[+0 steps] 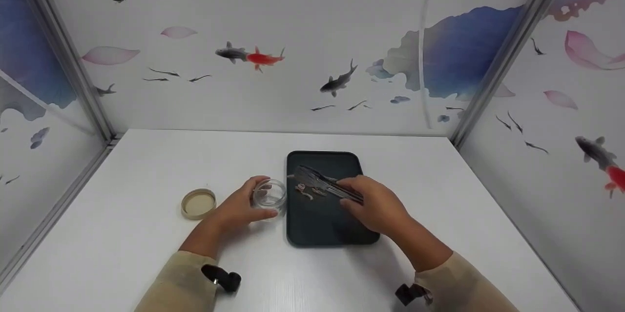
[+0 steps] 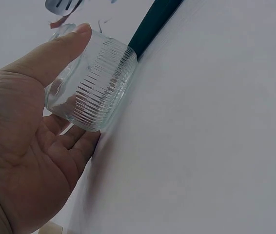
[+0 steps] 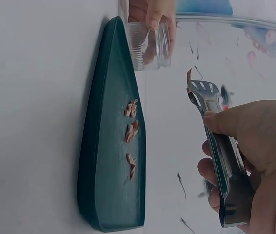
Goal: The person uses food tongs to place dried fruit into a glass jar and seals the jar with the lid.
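My left hand (image 1: 237, 212) grips a clear glass jar (image 1: 270, 195) around its side, thumb and fingers on opposite sides. The jar stands open-mouthed beside the left edge of a dark green tray (image 1: 317, 226); ribbed glass shows in the left wrist view. Over the tray, my right hand (image 1: 381, 204) holds metal tongs (image 3: 233, 195) with slotted tips. A small brown dried piece (image 3: 189, 78) is pinched at those tips, above the tray and pointing toward the jar. Several similar shrivelled pieces (image 3: 131, 131) lie on the tray.
A round beige lid (image 1: 198, 203) lies on the white table (image 1: 146, 175) left of the left forearm. Panels (image 1: 302, 102) printed with fish and petals enclose the back and both sides, joined by metal posts (image 1: 508, 53).
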{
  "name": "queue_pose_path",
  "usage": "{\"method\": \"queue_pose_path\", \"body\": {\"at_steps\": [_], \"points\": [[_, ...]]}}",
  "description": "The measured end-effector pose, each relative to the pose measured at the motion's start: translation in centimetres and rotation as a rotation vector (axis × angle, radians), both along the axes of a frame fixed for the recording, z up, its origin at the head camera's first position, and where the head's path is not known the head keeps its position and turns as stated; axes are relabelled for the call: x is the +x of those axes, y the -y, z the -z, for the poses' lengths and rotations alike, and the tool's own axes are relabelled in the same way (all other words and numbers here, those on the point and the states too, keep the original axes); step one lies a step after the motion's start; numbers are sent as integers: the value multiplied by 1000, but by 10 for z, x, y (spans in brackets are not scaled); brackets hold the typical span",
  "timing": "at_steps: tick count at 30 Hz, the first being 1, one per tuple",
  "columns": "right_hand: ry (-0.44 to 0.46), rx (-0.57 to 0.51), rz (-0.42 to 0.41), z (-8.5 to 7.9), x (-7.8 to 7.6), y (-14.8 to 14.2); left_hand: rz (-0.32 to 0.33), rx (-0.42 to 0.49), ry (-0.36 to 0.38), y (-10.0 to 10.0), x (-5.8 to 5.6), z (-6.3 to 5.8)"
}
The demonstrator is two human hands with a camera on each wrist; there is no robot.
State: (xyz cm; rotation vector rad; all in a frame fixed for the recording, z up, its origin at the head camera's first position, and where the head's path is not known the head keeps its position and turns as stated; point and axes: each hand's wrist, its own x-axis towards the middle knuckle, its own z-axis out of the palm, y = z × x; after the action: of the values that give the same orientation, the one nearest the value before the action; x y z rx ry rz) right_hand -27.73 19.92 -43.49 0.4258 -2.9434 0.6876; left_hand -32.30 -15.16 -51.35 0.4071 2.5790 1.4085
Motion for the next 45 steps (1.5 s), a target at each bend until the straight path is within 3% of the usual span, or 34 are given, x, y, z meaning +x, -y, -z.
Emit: {"method": "queue_pose_path", "body": {"at_steps": [17,41,45], "points": [[-5,-34,-106,7,0,35,21,58,14,2,-3,3],[10,-51,-114,12,-1,44,-28,16,18,0,-3,2],[5,-46,-121,14,-1,43,-13,51,26,0,-2,2]]}}
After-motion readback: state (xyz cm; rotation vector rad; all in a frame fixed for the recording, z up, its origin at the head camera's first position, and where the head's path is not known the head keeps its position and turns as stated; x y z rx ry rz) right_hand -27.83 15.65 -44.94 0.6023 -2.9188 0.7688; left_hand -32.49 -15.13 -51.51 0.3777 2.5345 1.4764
